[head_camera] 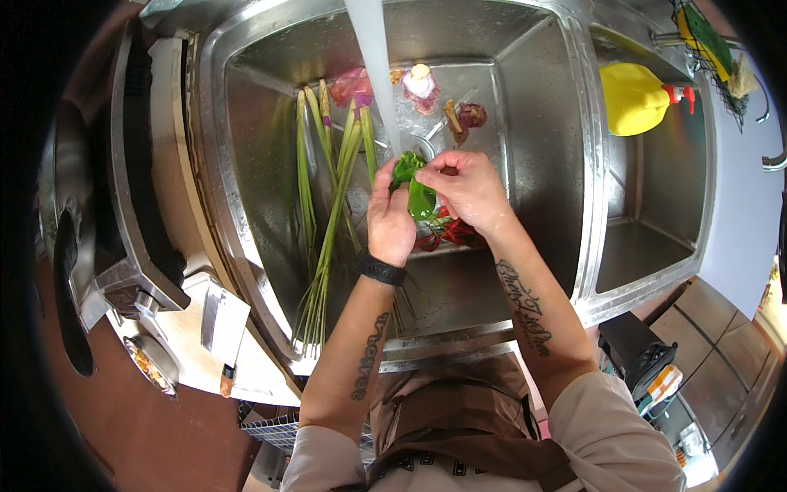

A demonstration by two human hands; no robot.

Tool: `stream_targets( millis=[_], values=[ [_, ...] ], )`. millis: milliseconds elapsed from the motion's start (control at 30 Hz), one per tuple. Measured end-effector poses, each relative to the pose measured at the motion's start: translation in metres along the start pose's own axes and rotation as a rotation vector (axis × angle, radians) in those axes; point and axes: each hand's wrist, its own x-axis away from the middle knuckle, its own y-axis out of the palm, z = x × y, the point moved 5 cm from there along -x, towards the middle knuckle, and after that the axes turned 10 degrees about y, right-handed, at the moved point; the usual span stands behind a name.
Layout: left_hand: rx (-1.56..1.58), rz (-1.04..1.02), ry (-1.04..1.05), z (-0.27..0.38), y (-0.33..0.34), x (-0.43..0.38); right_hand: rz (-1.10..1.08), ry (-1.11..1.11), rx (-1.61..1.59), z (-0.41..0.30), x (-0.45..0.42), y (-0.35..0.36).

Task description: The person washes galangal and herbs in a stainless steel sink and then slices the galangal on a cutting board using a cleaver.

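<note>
Over a stainless steel sink (541,147), my left hand (391,215) holds a small bunch of green leaves (407,167) beneath the faucet (372,55). With thumb and forefinger, my right hand (464,187) pinches one broad green leaf (421,200) beside it. Red chillies (458,231) lie in the sink below my hands, partly hidden. Long lemongrass stalks (335,215) lean along the sink's left side. Towards the back are a purplish-pink piece (350,87), a pink and white bulb or root (420,89) and a reddish-brown root or bulb piece (472,115).
A second basin on the right holds a yellow bottle (633,98) with a red pump. A wire rack (707,55) holds a sponge. At left, a cleaver (224,326) lies on a white board (264,369), near a metal bowl (150,366) of food pieces and a stove (141,264).
</note>
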Motion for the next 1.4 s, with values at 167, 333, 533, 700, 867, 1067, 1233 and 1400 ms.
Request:
stream_targets(
  millis=[167, 333, 533, 700, 867, 1067, 1233, 1400],
  values=[
    [0.145, 0.093, 0.008, 0.010, 0.013, 0.004, 0.544, -0.343, 0.054, 0.013, -0.003, 0.012],
    [-0.050, -0.051, -0.004, -0.002, 0.001, -0.003, 0.198, -0.256, 0.101, 0.003, -0.015, 0.041],
    [-0.494, -0.212, 0.172, 0.014, -0.027, -0.021, 0.083, -0.374, 0.095, 0.010, -0.051, 0.030],
    [-0.453, -0.154, 0.097, 0.015, -0.019, -0.024, 0.681, -0.062, 0.785, 0.101, -0.105, -0.072],
    [-0.151, -0.082, -0.015, 0.005, -0.014, -0.014, 0.688, -0.081, 0.919, 0.137, -0.111, -0.078],
    [-0.096, -0.003, -0.056, -0.007, -0.029, -0.013, 0.578, -0.082, 0.311, 0.084, -0.072, -0.080],
    [0.030, 0.107, -0.090, -0.010, -0.009, -0.009, 0.062, -0.149, -0.375, 0.022, -0.010, -0.004],
    [0.072, 0.078, -0.084, -0.001, 0.001, -0.004, 0.168, -0.225, -0.289, 0.026, -0.017, 0.028]
  ],
)
